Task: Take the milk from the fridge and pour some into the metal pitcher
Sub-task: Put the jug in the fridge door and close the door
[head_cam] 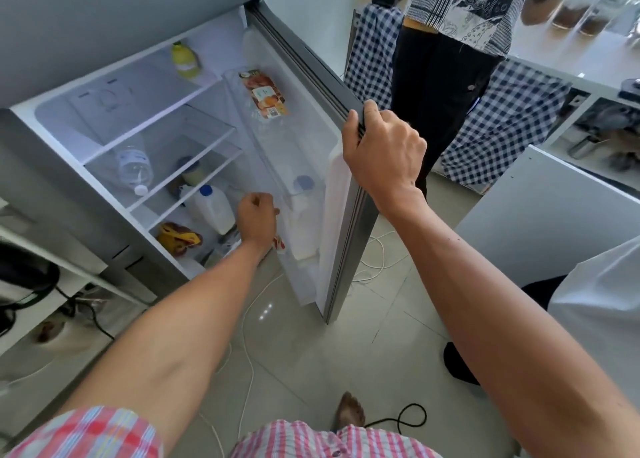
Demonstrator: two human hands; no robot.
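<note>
White milk jug [212, 209] stood on the fridge's lower shelf; the left hand [257, 217], fingers curled and empty, hovered beside it, while the right hand [382, 152] gripped the fridge door [349, 215] edge.

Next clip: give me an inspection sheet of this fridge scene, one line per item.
Surface: pale tiled floor; open grey fridge.
Job's things: white plastic milk jug with blue cap on a lower shelf; a second blue-capped white jug in the door rack; metal pitcher not seen.
Clutter: clear water bottle, yellow bottle, orange carton.
Hands: left hand curled near the door rack, grasp unclear; right hand grips the door edge.
Cables: white cable, black cable on the floor.
Surroundings: another person standing, checked cloth.
</note>
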